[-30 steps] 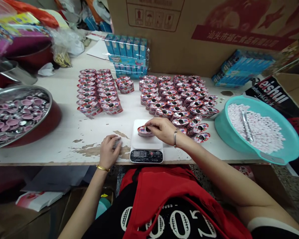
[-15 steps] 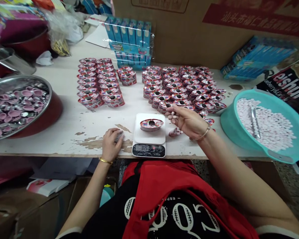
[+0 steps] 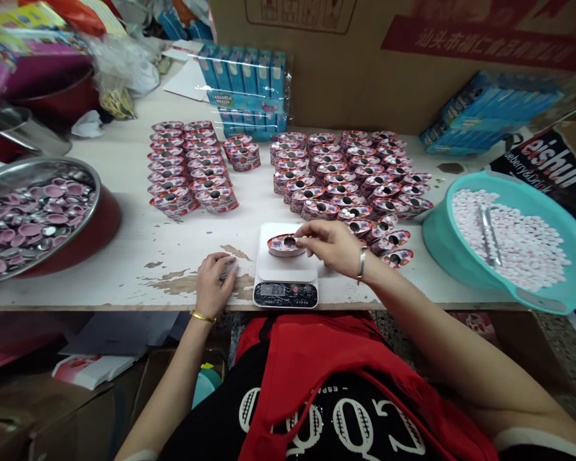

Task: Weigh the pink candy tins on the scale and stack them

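A white digital scale (image 3: 288,272) with a black display panel stands at the table's front edge. On it sits an oval printed box (image 3: 281,247), red and white, with a dark round hole in its top. My right hand (image 3: 333,248) is over the box's right end, fingertips pinched together at the hole; a small white candy seems to show between them. My left hand (image 3: 214,282) rests on the table left of the scale with curled fingers. Something greyish lies within that curl, too hidden to name. Many similar boxes (image 3: 338,176) stand in rows behind the scale.
A turquoise basin (image 3: 441,227) of small white candies with a metal scoop (image 3: 489,234) is at right. At left stands a metal bowl (image 3: 103,192) of small pink-and-silver pieces. Blue packs (image 3: 244,77) and a large carton (image 3: 345,77) line the back.
My right hand has moved left and down from above the boxes, with small white candies in its fingers, to the box on the scale. The display digits have changed. My left hand stays put.
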A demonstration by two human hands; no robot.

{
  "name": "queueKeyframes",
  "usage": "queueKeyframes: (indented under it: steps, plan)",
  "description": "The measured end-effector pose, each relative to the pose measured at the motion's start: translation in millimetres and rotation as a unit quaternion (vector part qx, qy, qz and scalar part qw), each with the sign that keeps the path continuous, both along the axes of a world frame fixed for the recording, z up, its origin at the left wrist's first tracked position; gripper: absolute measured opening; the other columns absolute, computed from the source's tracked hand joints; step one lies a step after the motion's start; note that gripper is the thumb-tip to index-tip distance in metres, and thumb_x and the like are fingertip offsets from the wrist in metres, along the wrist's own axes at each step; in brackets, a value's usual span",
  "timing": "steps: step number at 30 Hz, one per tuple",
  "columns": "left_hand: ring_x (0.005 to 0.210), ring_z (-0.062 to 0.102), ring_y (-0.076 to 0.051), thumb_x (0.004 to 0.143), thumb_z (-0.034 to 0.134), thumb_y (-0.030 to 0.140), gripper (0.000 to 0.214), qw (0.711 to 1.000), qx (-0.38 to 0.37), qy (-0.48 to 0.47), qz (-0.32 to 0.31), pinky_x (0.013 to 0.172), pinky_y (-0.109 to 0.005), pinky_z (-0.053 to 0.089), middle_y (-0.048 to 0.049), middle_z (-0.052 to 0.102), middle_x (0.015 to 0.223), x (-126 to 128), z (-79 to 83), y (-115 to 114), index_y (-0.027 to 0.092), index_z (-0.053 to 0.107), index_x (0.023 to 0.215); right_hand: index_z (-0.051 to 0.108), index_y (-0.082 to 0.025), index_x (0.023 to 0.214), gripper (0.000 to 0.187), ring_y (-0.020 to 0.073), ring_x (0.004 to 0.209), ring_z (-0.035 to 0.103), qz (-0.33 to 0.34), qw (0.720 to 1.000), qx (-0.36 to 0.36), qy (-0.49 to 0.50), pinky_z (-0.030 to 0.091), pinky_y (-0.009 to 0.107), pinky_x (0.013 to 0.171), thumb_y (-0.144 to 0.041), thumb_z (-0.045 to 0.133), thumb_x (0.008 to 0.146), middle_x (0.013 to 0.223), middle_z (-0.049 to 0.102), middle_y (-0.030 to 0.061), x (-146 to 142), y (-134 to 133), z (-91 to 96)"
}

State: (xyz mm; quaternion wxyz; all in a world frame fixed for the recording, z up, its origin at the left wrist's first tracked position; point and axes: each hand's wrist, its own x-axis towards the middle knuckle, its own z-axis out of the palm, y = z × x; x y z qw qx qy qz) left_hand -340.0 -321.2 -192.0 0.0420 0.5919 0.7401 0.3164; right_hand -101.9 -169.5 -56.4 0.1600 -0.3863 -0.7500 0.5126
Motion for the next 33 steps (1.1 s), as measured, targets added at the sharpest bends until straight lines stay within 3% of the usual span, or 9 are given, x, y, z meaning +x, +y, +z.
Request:
queueKeyframes:
  steps: [5,8,14,18,21,24,28,31,33]
  plan:
    - [0.099,0.054,-0.021,0.084,0.052,0.033,0.024,1.000,0.001,-0.002,-0.004,0.087,-0.036,0.044,-0.0080,0.058,0.102,-2,0.0,0,0.019,0.061,0.101,0.064,-0.013,0.098,0.028,0.0163,0.085,0.057,0.065,0.982,0.169,-0.060,0.045,0.031,0.082,0.000,0.047,0.080,0.091,0.063,0.0078,-22,-2,1.8]
    - [0.099,0.054,-0.021,0.084,0.052,0.033,0.023,1.000,0.001,-0.003,-0.003,0.087,-0.036,0.044,-0.0080,0.058,0.102,-2,0.1,0,0.019,0.061,0.100,0.058,-0.013,0.113,0.043,0.0144,0.084,0.058,0.057,0.983,0.173,-0.016,0.046,0.030,0.083,0.004,0.038,0.080,0.096,0.062,0.0078,-26,-5,0.9]
    - [0.099,0.055,-0.021,0.084,0.052,0.034,0.023,1.000,-0.001,-0.010,0.002,0.087,-0.037,0.044,-0.0076,0.059,0.102,-2,-0.4,0,0.020,0.061,0.100,0.046,-0.015,0.129,0.045,0.0160,0.099,0.057,0.029,0.978,0.197,0.068,0.046,0.033,0.092,-0.004,0.038,0.087,0.112,0.059,0.0101,-25,-14,-11.1]
    - [0.099,0.055,-0.021,0.084,0.052,0.033,0.023,1.000,0.001,-0.009,0.000,0.088,-0.037,0.044,-0.0076,0.059,0.102,-3,-0.7,1,0.019,0.062,0.099,0.045,-0.016,0.131,0.043,0.0173,0.107,0.055,0.036,0.967,0.238,0.088,0.045,0.036,0.097,-0.009,0.039,0.089,0.120,0.056,0.0118,-25,-16,-19.8]
    - [0.099,0.055,-0.021,0.084,0.052,0.033,0.023,1.000,0.002,-0.007,-0.004,0.088,-0.037,0.045,-0.0076,0.058,0.102,-2,-0.3,1,0.019,0.062,0.100,0.050,-0.018,0.126,0.038,0.0182,0.116,0.051,0.012,0.949,0.304,0.089,0.042,0.039,0.102,-0.011,0.039,0.090,0.123,0.055,0.0114,-17,-6,-12.7]
    - [0.098,0.055,-0.020,0.084,0.052,0.032,0.022,1.000,0.006,-0.005,-0.007,0.088,-0.037,0.045,-0.0078,0.058,0.102,-1,0.6,1,0.019,0.062,0.100,0.056,-0.021,0.118,0.029,0.0194,0.114,0.052,-0.070,0.919,0.381,0.070,0.043,0.041,0.100,-0.018,0.045,0.091,0.119,0.059,0.0092,19,16,5.7]
    - [0.098,0.055,-0.020,0.085,0.052,0.032,0.022,1.000,0.010,0.000,-0.009,0.089,-0.037,0.045,-0.0079,0.058,0.101,0,1.3,1,0.019,0.062,0.099,0.060,-0.016,0.115,0.033,0.0194,0.096,0.060,-0.277,0.855,0.438,-0.032,0.051,0.036,0.081,-0.031,0.054,0.086,0.113,0.060,0.0117,124,60,17.7]
    - [0.098,0.055,-0.020,0.084,0.053,0.032,0.022,1.000,0.013,0.003,-0.010,0.089,-0.037,0.045,-0.0078,0.058,0.101,0,0.8,2,0.019,0.062,0.100,0.063,-0.014,0.113,0.036,0.0199,0.088,0.062,-0.427,0.791,0.385,-0.210,0.049,0.031,0.072,-0.029,0.059,0.080,0.104,0.064,0.0132,219,89,1.8]
    - [0.098,0.055,-0.020,0.084,0.054,0.032,0.022,1.000,0.014,0.006,-0.009,0.089,-0.037,0.045,-0.0078,0.058,0.101,0,0.1,3,0.019,0.062,0.100,0.068,-0.013,0.100,0.029,0.0185,0.067,0.060,-0.456,0.767,0.288,-0.347,0.047,0.032,0.064,-0.031,0.060,0.079,0.082,0.066,0.0115,270,102,-16.6]
